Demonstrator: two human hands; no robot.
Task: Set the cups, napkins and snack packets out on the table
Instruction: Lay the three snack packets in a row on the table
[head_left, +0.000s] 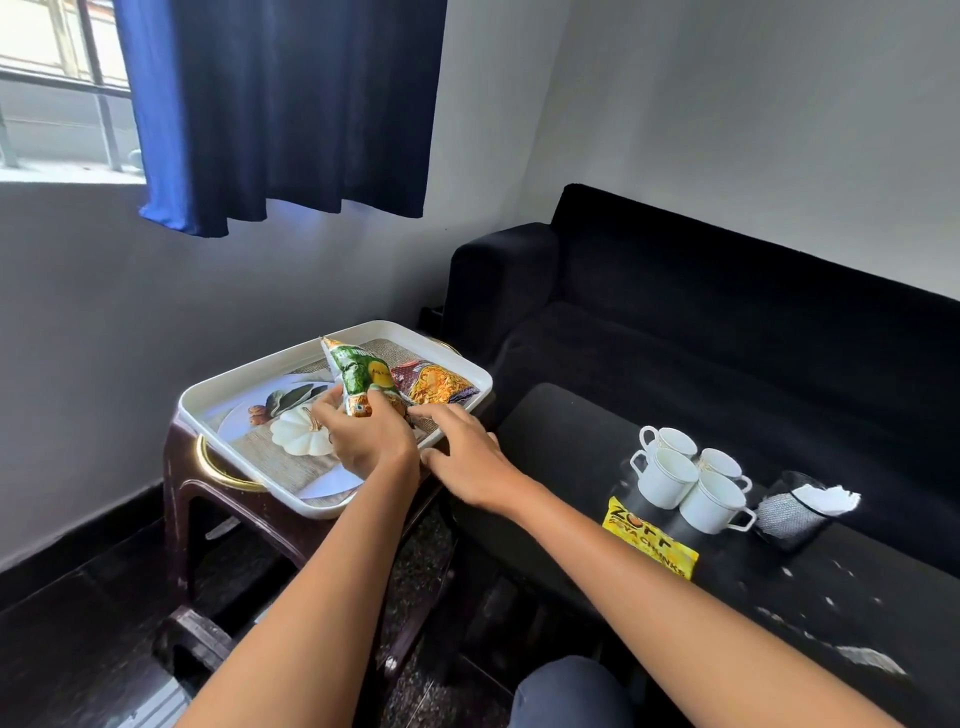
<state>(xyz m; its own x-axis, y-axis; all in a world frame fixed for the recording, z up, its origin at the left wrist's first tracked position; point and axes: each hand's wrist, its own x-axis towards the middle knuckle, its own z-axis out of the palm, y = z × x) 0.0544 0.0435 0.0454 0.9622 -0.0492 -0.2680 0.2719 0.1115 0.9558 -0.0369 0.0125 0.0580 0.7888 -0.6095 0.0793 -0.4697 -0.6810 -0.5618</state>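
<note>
My left hand (363, 434) grips a green snack packet (356, 374) and holds it tilted above the white tray (234, 387). Beside it my right hand (462, 457) hovers with fingers apart at the tray's near right edge, pointing toward an orange and maroon snack packet (439, 387) lying in the tray. On the black table (571, 441) stand several white cups (691, 480) in a cluster. A yellow snack packet (649, 545) lies in front of them. A dark holder with white napkins (800, 509) stands to their right.
The tray rests on a brown plastic stool (182, 483) left of the table. A black sofa (727, 312) runs behind the table. A blue curtain (280, 104) hangs over the window. My knee (566, 696) shows at the bottom.
</note>
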